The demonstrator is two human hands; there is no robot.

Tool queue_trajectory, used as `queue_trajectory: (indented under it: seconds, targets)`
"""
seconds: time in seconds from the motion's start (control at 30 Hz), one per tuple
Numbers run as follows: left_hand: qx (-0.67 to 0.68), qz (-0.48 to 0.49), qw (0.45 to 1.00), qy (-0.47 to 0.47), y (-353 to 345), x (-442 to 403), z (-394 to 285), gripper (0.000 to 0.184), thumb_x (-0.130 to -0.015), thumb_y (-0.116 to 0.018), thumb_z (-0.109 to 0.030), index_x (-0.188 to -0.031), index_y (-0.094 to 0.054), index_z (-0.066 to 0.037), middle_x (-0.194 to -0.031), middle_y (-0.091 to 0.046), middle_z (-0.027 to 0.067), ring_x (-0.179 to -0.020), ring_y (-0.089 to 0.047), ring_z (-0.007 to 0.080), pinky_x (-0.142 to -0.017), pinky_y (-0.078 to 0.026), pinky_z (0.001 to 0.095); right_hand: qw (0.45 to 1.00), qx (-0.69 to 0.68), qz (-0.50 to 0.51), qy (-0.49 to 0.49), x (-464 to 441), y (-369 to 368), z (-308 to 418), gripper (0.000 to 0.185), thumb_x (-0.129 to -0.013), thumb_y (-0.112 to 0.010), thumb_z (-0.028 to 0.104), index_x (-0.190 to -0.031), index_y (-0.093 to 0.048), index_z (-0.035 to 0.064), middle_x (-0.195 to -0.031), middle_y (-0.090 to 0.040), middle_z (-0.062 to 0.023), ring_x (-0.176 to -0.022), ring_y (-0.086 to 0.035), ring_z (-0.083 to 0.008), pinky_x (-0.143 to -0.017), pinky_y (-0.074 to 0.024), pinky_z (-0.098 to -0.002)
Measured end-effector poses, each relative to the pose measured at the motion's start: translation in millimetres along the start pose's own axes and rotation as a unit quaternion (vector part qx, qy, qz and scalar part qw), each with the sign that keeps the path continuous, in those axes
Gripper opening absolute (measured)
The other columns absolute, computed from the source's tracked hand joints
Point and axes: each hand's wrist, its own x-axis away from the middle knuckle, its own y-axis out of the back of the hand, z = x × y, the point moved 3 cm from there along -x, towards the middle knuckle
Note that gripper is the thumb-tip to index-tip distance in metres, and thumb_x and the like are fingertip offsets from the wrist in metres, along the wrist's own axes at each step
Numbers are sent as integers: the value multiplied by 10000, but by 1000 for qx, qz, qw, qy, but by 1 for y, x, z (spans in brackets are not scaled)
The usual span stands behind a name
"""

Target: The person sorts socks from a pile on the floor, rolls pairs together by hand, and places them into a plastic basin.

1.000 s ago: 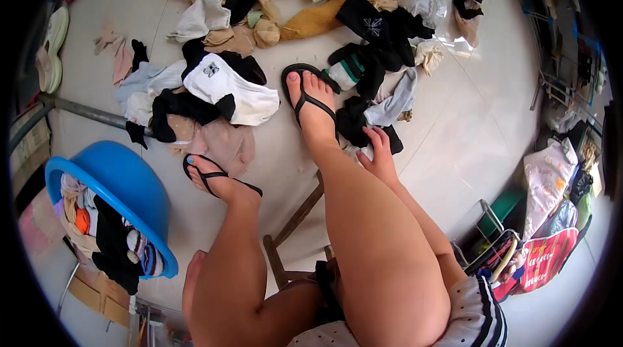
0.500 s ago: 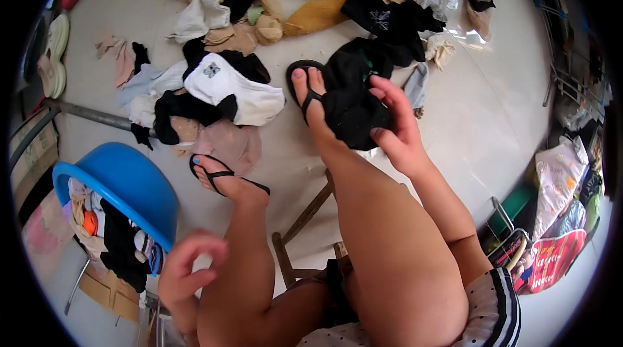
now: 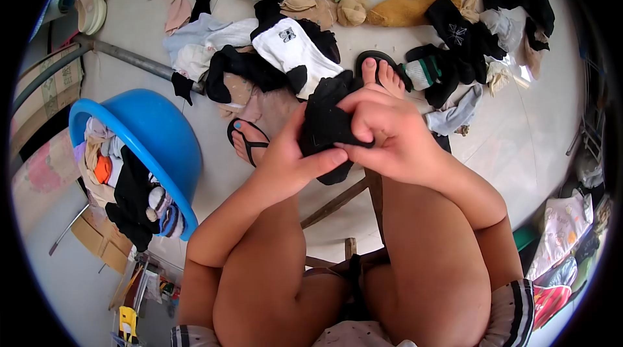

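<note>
A black sock (image 3: pixel 324 123), bunched up, is held between both hands in front of my knees. My left hand (image 3: pixel 289 159) grips its left side, with the thumb lying across the lower part. Curled fingers and thumb of my right hand (image 3: pixel 392 129) pinch its right side. Just beyond lies a white sock (image 3: pixel 295 51) with a small animal patch, on a pile with other black and pale socks. Right of my sandalled foot is a green, white and black striped piece (image 3: pixel 423 74) among black socks (image 3: pixel 457 35).
A tilted blue basin (image 3: pixel 162 139) with clothing in it stands at the left. Socks in several colours, including a mustard one (image 3: pixel 405 9), are spread over the tiled floor. A metal bar (image 3: pixel 130 58) runs near the left pile. Bags (image 3: pixel 561 230) stand at the right.
My right hand has lifted black cloth from beside the right foot toward my lap. My left hand has come up from the left and now grips it too. The view has shifted.
</note>
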Motion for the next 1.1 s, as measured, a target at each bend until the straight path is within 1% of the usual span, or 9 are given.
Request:
queue_trajectory:
  seconds: [0.13,0.27,0.47,0.57,0.7,0.77,0.83,0.97,1.1]
  targets:
    - [-19,19,995,96,5,5,2,502,-722,-683,-134,-1139,-443,9,-969,-527,23,-885,-495,82,-774,-416,228,946,-240,67,-205,14,-1,-13,304,-716,-651,22,-664,-359,88,-626,-336,33,-567,-306,-45,-495,-252,-199]
    - [94,36,975,199,12,16,5,442,-729,-666,-124,-1110,-488,14,-934,-553,28,-872,-514,84,-753,-424,225,888,-314,106,-319,21,-1,-17,311,-705,-677,64,-820,-388,75,-606,-345,56,-545,-288,-30,-478,-223,-203]
    - [229,3,944,235,17,22,14,437,-733,-635,-90,-1130,-490,22,-962,-568,43,-851,-525,87,-723,-435,224,908,-177,161,-343,20,19,-26,232,-697,-694,57,-838,-510,44,-641,-400,81,-610,-371,-6,-536,-296,-158]
    - [73,28,981,177,20,26,7,454,-722,-629,-65,-1138,-475,31,-964,-571,43,-849,-529,96,-742,-426,226,899,-218,165,-342,18,21,-22,160,-767,-654,108,-801,-516,33,-631,-433,61,-616,-399,-23,-569,-329,-177]
    - [-38,-76,993,78,33,28,8,493,-691,-600,-8,-1161,-454,21,-953,-570,54,-890,-533,118,-792,-417,239,922,-319,-99,-195,15,43,-29,56,-834,-535,92,-803,-517,49,-773,-505,34,-734,-461,-49,-698,-382,-193]
    - [-89,-98,990,54,39,26,10,527,-669,-590,17,-1176,-448,12,-967,-567,64,-909,-540,136,-807,-416,245,947,-215,-87,-220,11,44,-19,59,-810,-556,92,-828,-541,37,-797,-531,16,-759,-483,-69,-721,-398,-218]
    - [-316,-98,933,-144,33,23,-4,602,-621,-568,50,-1207,-443,-16,-1027,-552,83,-948,-542,186,-828,-406,267,986,-95,2,-140,8,32,-13,131,-770,-610,109,-862,-569,25,-822,-549,-6,-787,-504,-102,-731,-414,-245]
    - [-418,-123,880,-192,22,21,-17,641,-575,-599,76,-1192,-467,-35,-1103,-537,103,-939,-537,275,-822,-400,350,995,61,74,-41,1,-6,3,272,-688,-705,183,-862,-575,20,-856,-566,-82,-843,-543,-200,-733,-427,-279]
    - [-504,-155,796,-297,21,21,-25,609,-543,-632,62,-1128,-512,-56,-1073,-558,103,-897,-542,276,-779,-415,351,994,-15,74,-75,0,1,-4,195,-717,-678,143,-794,-551,17,-822,-549,-76,-780,-529,-202,-690,-415,-277]
